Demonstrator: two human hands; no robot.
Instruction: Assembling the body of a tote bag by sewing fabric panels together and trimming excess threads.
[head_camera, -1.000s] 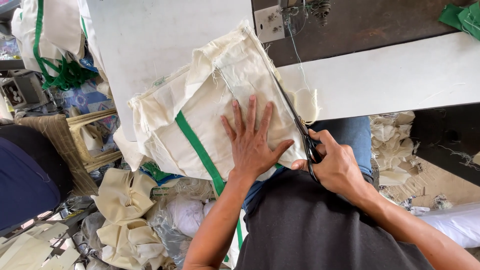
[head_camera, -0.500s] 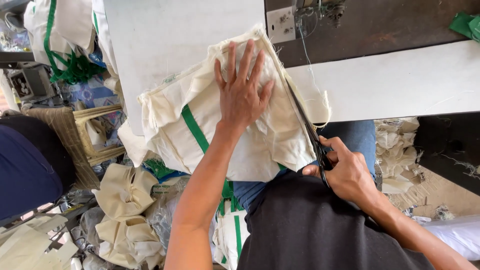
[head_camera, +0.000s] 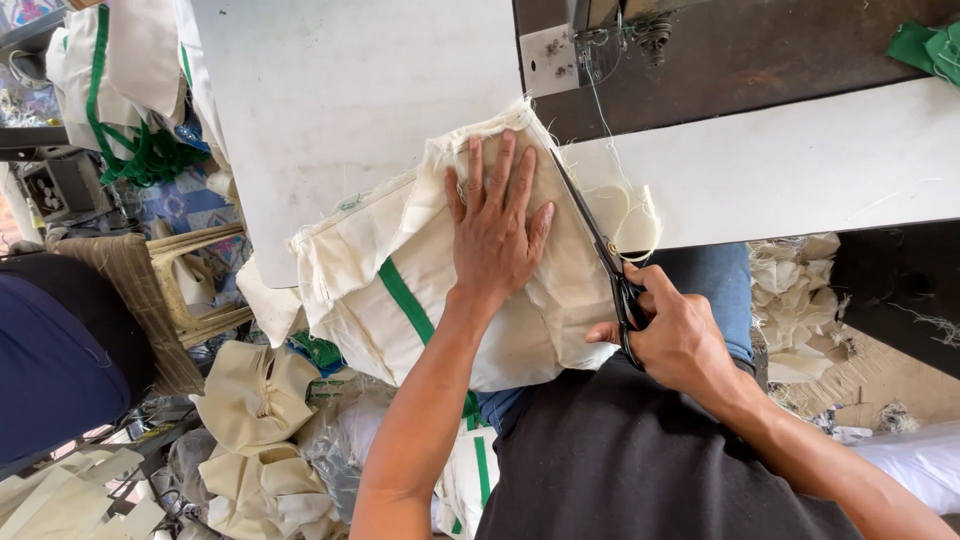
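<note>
A soft, light cream cloth bag (head_camera: 420, 290) is pressed flat on the desk (head_camera: 350, 90) by the open left hand (head_camera: 495, 235); scissors (head_camera: 600, 250) are gripped by the right hand (head_camera: 680, 335) along its frayed edge

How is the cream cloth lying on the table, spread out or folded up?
Folded: the cream cloth lies in stacked layers, pressed flat by the left hand, with the scissors along its edge.

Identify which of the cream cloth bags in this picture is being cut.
The cream bag with the green stripe on the white table, pinned flat by the left hand; the others lie heaped on the floor.
</note>
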